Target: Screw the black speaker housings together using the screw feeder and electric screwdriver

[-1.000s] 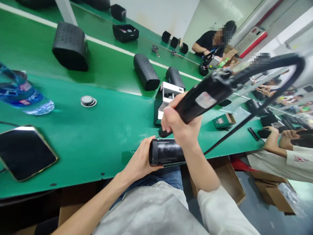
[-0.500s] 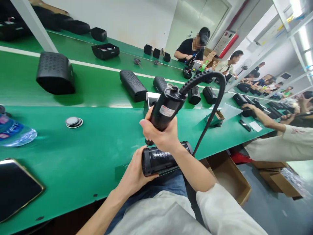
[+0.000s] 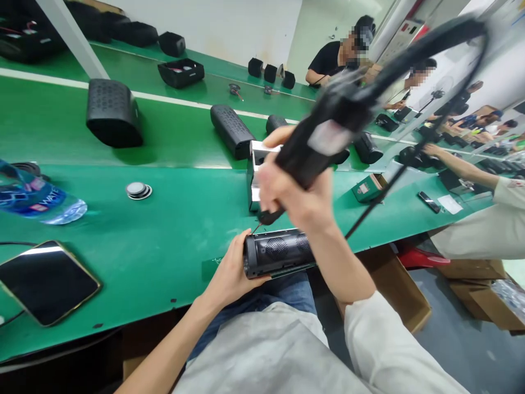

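Note:
My right hand [image 3: 301, 197] is wrapped round a black corded electric screwdriver [image 3: 315, 142], blurred by motion and tilted, with its bit pointing down and left. The bit's tip is close to the upper left end of a black cylindrical speaker [image 3: 279, 249]; I cannot tell whether they touch. Around that left end, my left hand [image 3: 232, 268] grips the speaker, which lies on its side at the bench's front edge, its perforated grille facing up. My right forearm hides the speaker's right end. Just behind the screwdriver's tip stands a silver and black box-shaped device [image 3: 255, 186].
On the green bench [image 3: 172, 235] are a phone [image 3: 51, 282], a water bottle [image 3: 45, 194], round discs [image 3: 138, 190] and a small green box [image 3: 369, 187]. Black speaker housings [image 3: 112, 112] stand on the line behind. A co-worker's arm [image 3: 467, 167] reaches in at right. Cardboard boxes [image 3: 404, 290] sit below.
My right hand has lifted the screwdriver up and to the right, tilting it more. My left hand still holds the speaker. The head view has shifted slightly.

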`<state>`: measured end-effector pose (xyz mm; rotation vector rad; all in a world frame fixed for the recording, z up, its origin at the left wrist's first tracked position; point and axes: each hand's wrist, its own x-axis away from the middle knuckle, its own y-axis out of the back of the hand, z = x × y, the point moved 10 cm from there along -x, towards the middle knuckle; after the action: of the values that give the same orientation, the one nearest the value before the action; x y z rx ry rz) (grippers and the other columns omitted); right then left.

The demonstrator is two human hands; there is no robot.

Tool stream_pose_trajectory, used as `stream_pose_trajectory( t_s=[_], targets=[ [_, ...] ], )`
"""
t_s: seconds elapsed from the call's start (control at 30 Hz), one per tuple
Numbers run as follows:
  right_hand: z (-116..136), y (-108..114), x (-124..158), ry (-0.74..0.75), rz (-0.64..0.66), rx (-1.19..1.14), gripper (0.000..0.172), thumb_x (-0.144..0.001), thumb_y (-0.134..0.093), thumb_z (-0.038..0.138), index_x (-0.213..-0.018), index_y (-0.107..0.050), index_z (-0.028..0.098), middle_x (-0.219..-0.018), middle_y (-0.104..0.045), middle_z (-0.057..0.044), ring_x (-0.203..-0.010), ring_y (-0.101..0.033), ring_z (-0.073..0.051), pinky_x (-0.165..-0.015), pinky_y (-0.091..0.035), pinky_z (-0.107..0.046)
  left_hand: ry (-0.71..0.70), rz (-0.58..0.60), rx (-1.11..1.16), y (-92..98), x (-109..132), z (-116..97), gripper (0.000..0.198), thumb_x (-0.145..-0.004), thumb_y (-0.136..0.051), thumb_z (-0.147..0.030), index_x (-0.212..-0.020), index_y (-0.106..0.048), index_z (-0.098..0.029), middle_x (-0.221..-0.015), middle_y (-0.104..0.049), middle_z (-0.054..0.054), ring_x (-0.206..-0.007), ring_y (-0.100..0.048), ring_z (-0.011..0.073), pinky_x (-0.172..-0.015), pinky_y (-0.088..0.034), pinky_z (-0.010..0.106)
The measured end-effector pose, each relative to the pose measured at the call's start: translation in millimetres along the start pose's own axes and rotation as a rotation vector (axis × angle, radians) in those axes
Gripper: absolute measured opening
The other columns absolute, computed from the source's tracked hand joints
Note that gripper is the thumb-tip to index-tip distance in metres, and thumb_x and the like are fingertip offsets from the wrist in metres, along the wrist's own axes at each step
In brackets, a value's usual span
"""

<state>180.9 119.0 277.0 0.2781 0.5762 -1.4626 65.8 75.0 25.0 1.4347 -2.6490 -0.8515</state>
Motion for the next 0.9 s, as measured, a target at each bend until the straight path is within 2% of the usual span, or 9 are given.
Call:
stream_pose_trajectory(
  t_s=[0.1,0.17,0.23,0.33,0.47,0.6,0.8,0.83,0.9],
  targets=[
    [55,39,-10,0.261,-0.185,0.121,0.013,-0.099,-0.081,0.022,-0.103,-0.072,0.030,-0.061,-0.055,0.010,-0.044,-0.049,-0.013,-0.043,-0.042,-0.032,0.011,0.020,-0.029,-2.4,2,3,0.118,-0.086,-0.098,-0.042,-0.175,-0.021,-0.031,-0.168,-0.051,0.021,-0.156,-0.058,0.0454,-0.127,-0.053,0.068],
    [68,64,-16,0.347,-0.317,0.261,0.018,-0.096,-0.083,0.026,-0.091,-0.067,0.032,-0.059,-0.049,0.010,-0.044,-0.046,-0.014,-0.045,-0.042,-0.034,0.024,0.025,-0.033,-2.9,3,5,0.120,-0.086,-0.098,-0.043,-0.176,-0.020,-0.032,-0.168,-0.050,0.021,-0.157,-0.057,0.0455,-0.127,-0.053,0.068],
    [60,82,-24,0.362,-0.375,0.353,0.028,-0.093,-0.088,0.034,-0.085,-0.061,0.033,-0.058,-0.047,0.009,-0.044,-0.044,-0.015,-0.048,-0.043,-0.036,0.034,0.029,-0.034,-3.0,3,6,0.120,-0.086,-0.099,-0.043,-0.176,-0.019,-0.033,-0.169,-0.050,0.021,-0.157,-0.058,0.0456,-0.127,-0.054,0.068],
    [33,95,-35,0.365,-0.389,0.374,0.041,-0.087,-0.095,0.052,-0.083,-0.058,0.034,-0.056,-0.045,0.009,-0.044,-0.041,-0.015,-0.048,-0.040,-0.038,0.043,0.036,-0.042,-3.0,3,6,0.122,-0.085,-0.099,-0.043,-0.176,-0.019,-0.034,-0.170,-0.049,0.020,-0.158,-0.058,0.0461,-0.127,-0.054,0.068],
    [2,99,-43,0.309,-0.394,0.361,0.048,-0.086,-0.094,0.066,-0.087,-0.059,0.032,-0.062,-0.048,0.009,-0.045,-0.040,-0.014,-0.047,-0.035,-0.037,0.045,0.041,-0.048,-2.2,4,5,0.124,-0.085,-0.100,-0.044,-0.177,-0.018,-0.035,-0.169,-0.050,0.020,-0.157,-0.059,0.0464,-0.127,-0.055,0.068],
    [-1,97,-43,0.290,-0.392,0.410,0.048,-0.091,-0.087,0.070,-0.093,-0.055,0.033,-0.066,-0.047,0.009,-0.048,-0.038,-0.013,-0.050,-0.033,-0.036,0.046,0.044,-0.044,-1.8,4,5,0.123,-0.085,-0.100,-0.045,-0.176,-0.018,-0.035,-0.169,-0.051,0.019,-0.156,-0.059,0.0461,-0.126,-0.055,0.067],
    [-8,100,-48,0.188,-0.395,0.416,0.057,-0.085,-0.088,0.078,-0.092,-0.051,0.034,-0.065,-0.048,0.009,-0.053,-0.037,-0.015,-0.053,-0.036,-0.039,0.057,0.044,-0.032,-1.1,3,4,0.122,-0.085,-0.099,-0.047,-0.176,-0.019,-0.035,-0.166,-0.053,0.019,-0.153,-0.061,0.0447,-0.126,-0.055,0.066],
    [-8,97,-51,0.191,-0.357,0.423,0.057,-0.084,-0.088,0.077,-0.092,-0.051,0.034,-0.064,-0.048,0.009,-0.053,-0.037,-0.015,-0.052,-0.037,-0.039,0.063,0.048,-0.028,-1.1,3,5,0.121,-0.085,-0.099,-0.047,-0.176,-0.019,-0.034,-0.165,-0.054,0.018,-0.152,-0.062,0.0442,-0.125,-0.056,0.065],
    [-8,83,-57,0.193,-0.195,0.420,0.050,-0.086,-0.087,0.069,-0.094,-0.053,0.034,-0.061,-0.047,0.011,-0.050,-0.040,-0.013,-0.052,-0.040,-0.037,0.068,0.053,-0.023,-0.8,2,5,0.121,-0.085,-0.099,-0.046,-0.176,-0.020,-0.034,-0.163,-0.055,0.018,-0.150,-0.064,0.0433,-0.124,-0.057,0.064]
  ],
)
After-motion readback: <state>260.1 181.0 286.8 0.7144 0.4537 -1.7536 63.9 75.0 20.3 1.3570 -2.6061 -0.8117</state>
